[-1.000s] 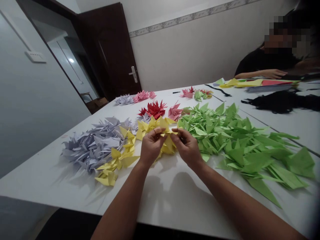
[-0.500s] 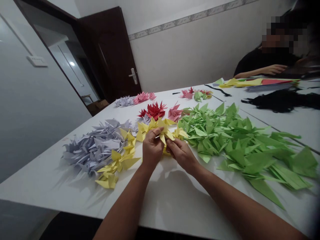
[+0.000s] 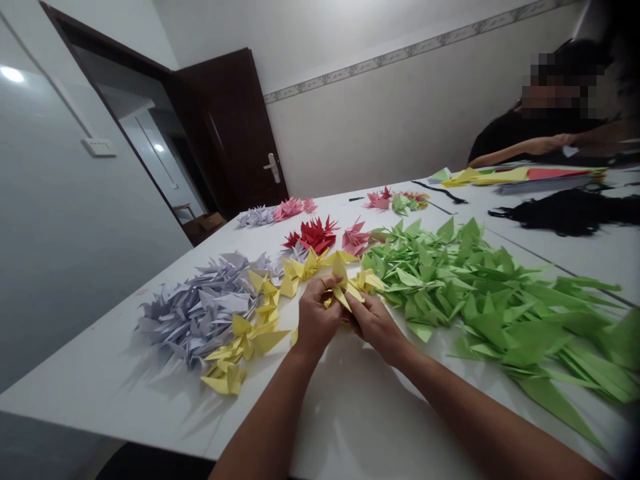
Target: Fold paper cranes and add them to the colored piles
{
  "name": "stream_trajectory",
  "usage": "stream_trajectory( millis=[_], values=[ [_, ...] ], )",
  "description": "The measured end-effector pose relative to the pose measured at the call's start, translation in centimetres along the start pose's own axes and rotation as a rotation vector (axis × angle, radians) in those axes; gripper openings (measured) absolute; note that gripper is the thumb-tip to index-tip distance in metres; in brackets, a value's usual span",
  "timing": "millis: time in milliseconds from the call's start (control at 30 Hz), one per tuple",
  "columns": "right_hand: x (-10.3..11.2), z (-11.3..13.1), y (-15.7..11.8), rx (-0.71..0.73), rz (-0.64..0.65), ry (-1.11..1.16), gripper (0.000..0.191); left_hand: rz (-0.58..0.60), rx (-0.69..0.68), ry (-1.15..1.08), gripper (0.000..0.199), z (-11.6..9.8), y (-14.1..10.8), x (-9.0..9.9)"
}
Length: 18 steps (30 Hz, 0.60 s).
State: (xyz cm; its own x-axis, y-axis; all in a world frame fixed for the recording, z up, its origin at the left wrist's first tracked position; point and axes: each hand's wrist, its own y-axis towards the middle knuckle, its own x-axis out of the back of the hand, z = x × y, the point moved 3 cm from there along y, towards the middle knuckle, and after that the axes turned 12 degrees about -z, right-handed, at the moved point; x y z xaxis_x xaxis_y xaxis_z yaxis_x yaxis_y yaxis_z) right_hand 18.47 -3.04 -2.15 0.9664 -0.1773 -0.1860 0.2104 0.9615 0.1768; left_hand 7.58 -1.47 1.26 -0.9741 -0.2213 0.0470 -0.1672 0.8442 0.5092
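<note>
Between my two hands is a yellow folded paper piece with pointed petals. My left hand pinches its left side with bent fingers. On its lower right side, my right hand grips it, the fingertips partly hidden beneath the paper. More yellow folded pieces curve in a chain on the left and behind my hands. Grey-lilac folded papers are heaped to the left. A large spread of green folded papers lies to the right.
Red pieces and pink pieces sit behind the yellow ones on the white table. Farther back are small coloured piles, paper sheets and black strands. A person in black sits at the far right.
The view has shifted, so the table contents appear lower and slightly right. My hands still hold the yellow piece, now closer together. The other person's hand has risen and holds something small and pale.
</note>
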Motion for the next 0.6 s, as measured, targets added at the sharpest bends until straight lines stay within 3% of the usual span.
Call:
stream_trajectory(
  millis=[600],
  values=[
    [0.08, -0.41, 0.16, -0.014, 0.017, -0.042, 0.048, 0.002, 0.013, -0.005, 0.030, 0.13, -0.11, -0.15]
  ],
)
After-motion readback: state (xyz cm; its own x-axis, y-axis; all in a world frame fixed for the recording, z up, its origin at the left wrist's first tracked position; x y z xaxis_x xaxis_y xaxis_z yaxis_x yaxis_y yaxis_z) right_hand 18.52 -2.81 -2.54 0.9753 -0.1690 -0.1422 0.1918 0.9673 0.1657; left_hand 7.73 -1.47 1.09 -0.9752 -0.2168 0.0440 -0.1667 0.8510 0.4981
